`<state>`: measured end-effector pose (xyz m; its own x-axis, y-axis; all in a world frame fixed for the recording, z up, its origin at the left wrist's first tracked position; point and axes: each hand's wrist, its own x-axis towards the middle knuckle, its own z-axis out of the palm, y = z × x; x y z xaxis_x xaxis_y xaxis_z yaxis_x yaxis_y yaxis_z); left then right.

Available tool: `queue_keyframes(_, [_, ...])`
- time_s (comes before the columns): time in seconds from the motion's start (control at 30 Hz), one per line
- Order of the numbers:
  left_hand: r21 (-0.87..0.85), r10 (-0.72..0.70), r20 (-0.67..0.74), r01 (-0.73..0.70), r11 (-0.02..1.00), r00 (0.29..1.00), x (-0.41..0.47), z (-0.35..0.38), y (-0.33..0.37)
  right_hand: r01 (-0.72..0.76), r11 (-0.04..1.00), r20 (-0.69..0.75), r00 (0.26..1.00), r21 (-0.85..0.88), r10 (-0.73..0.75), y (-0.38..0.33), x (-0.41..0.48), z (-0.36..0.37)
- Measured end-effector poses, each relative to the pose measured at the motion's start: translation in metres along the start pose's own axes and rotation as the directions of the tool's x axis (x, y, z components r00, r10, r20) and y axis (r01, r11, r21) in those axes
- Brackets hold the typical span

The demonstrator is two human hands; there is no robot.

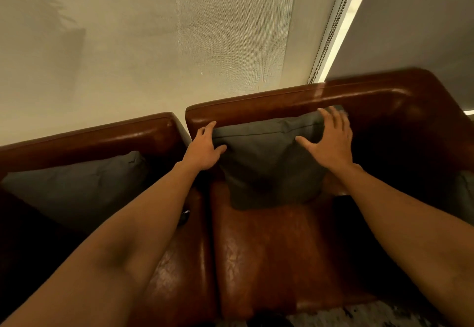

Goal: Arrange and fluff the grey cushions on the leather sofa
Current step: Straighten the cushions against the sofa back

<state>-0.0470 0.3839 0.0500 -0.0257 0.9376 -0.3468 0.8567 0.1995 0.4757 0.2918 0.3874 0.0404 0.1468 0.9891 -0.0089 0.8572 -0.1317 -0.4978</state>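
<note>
Against brown leather sofa [282, 244] backrest, twelve o'clock: grey square fabric cushion [266, 162] upright. Left hand [205, 151] grip grasping corner; right hand [331, 142] released, patting. Next: plump sides.

Plain grey cushion [266, 162], glossy reddish-brown sofa [269, 257], beige blind [154, 44].

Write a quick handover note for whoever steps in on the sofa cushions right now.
Left hand: gripping the upper left corner of the middle cushion.
Right hand: open, fingers spread, on its upper right part.
That cushion stands against the backrest on the right-hand seat.
A second grey cushion leans on the left seat; a grey edge shows far right.
Done: cushion propped upright.
Left: finish fluffing it, check the others.
</note>
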Motion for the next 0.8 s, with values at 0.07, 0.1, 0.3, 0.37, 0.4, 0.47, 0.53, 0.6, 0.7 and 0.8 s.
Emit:
queue_keyframes(0.07, [-0.176,-0.049,-0.045,0.04,0.984,0.998,-0.002,0.003,0.0,-0.193,0.952,-0.076,0.973,0.236,0.216,0.007,-0.003,0.0])
queue_keyframes(0.1, [-0.25,-0.082,-0.057,0.065,0.966,0.995,-0.002,0.004,0.0,-0.313,0.876,-0.028,0.938,0.367,0.347,0.011,0.0,0.0])
queue_keyframes(0.3, [-0.445,-0.229,-0.009,0.201,0.872,0.973,0.002,0.012,0.002,-0.591,0.701,0.274,0.806,0.399,0.524,0.034,0.02,0.001])
queue_keyframes(0.37, [-0.446,-0.252,-0.047,0.205,0.871,0.967,0.004,0.018,0.001,-0.577,0.733,0.225,0.816,0.36,0.532,0.036,0.022,-0.002])
queue_keyframes(0.4, [-0.447,-0.262,-0.074,0.203,0.871,0.962,0.005,0.02,0.002,-0.565,0.75,0.205,0.825,0.345,0.527,0.037,0.022,-0.003])
queue_keyframes(0.47, [-0.45,-0.283,-0.117,0.204,0.869,0.952,0.004,0.022,0.006,-0.535,0.786,0.17,0.845,0.311,0.507,0.037,0.022,-0.006])
queue_keyframes(0.53, [-0.447,-0.299,-0.135,0.211,0.869,0.945,0.004,0.021,0.009,-0.51,0.815,0.137,0.86,0.274,0.492,0.036,0.022,-0.008])
queue_keyframes(0.6, [-0.454,-0.31,-0.148,0.214,0.865,0.939,0.007,0.019,0.011,-0.491,0.833,0.101,0.87,0.255,0.482,0.035,0.024,-0.011])
queue_keyframes(0.7, [-0.444,-0.321,-0.156,0.224,0.868,0.934,0.016,0.017,0.009,-0.476,0.848,0.084,0.879,0.234,0.47,0.036,0.029,-0.012])
queue_keyframes(0.8, [-0.405,-0.321,-0.06,0.27,0.873,0.945,0.019,0.018,0.007,-0.502,0.822,0.187,0.865,0.269,0.467,0.042,0.037,-0.006])
